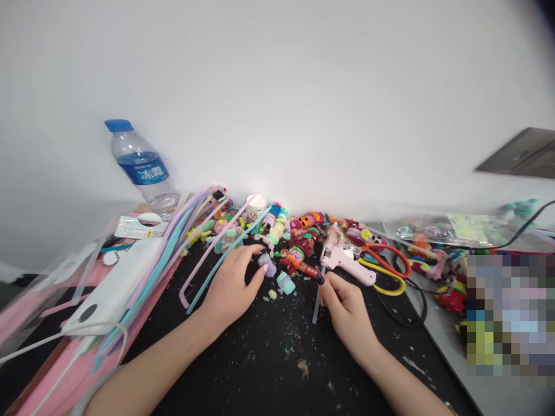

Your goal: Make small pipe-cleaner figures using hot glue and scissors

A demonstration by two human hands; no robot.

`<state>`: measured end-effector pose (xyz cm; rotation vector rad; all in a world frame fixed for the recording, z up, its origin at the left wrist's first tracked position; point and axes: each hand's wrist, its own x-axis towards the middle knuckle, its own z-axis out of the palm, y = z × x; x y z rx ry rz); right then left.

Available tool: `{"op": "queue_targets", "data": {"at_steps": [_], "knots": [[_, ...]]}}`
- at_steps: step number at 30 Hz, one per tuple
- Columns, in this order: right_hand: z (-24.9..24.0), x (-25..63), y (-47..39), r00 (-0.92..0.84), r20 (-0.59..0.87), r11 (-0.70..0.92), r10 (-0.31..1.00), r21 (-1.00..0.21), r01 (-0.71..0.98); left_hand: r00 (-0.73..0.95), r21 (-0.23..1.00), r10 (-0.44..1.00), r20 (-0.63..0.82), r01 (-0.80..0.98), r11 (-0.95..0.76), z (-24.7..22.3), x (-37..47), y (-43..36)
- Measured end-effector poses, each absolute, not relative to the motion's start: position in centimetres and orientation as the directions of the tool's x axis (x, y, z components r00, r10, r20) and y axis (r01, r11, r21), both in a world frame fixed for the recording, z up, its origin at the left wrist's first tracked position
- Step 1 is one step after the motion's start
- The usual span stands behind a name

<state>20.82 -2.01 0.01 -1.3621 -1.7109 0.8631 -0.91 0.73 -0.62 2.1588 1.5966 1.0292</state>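
My left hand [234, 283] rests on the black tabletop, thumb and fingers apart. Its thumb tip touches or nearly touches a small fuzzy purple piece [269, 267]. With thumb and fingers closed, my right hand [347, 306] pinches a translucent glue stick [316, 312] that runs from the rear of a pale pink glue gun [347, 266]. The gun lies on its side, its nozzle end stained brown. Between the hands lie a fuzzy teal and lilac piece [285, 283] and a red fuzzy figure [293, 260] with a red tag [312, 271].
Pastel pipe cleaners [169, 242] lie on a white box [117, 283] at left, below a water bottle [141, 167]. Colourful fuzzy figures [307, 221] line the wall. Orange and yellow loops [392, 286] and a black cable [418, 315] lie at right. Scraps [302, 367] dot the tabletop.
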Motion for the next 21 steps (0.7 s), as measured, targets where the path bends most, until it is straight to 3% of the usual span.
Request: {"op": "queue_targets", "data": {"at_steps": [9,16,21], "knots": [[0.01,21.06,-1.54,-0.089,0.141,0.162,0.986,-0.938,0.306,0.203,0.575,0.893,0.402,0.703,-0.418,0.21,-0.99,0.39],[-0.28,21.2,-1.63,-0.137,0.14,0.186,0.981,-0.888,0.421,0.244,0.582,0.866,0.437,0.657,-0.479,-0.45,-1.38,1.1],[-0.09,20.99,-1.55,-0.125,0.132,0.17,0.983,-0.913,0.372,0.28,0.542,0.863,0.421,0.685,-0.487,0.01,-1.42,0.79]]}}
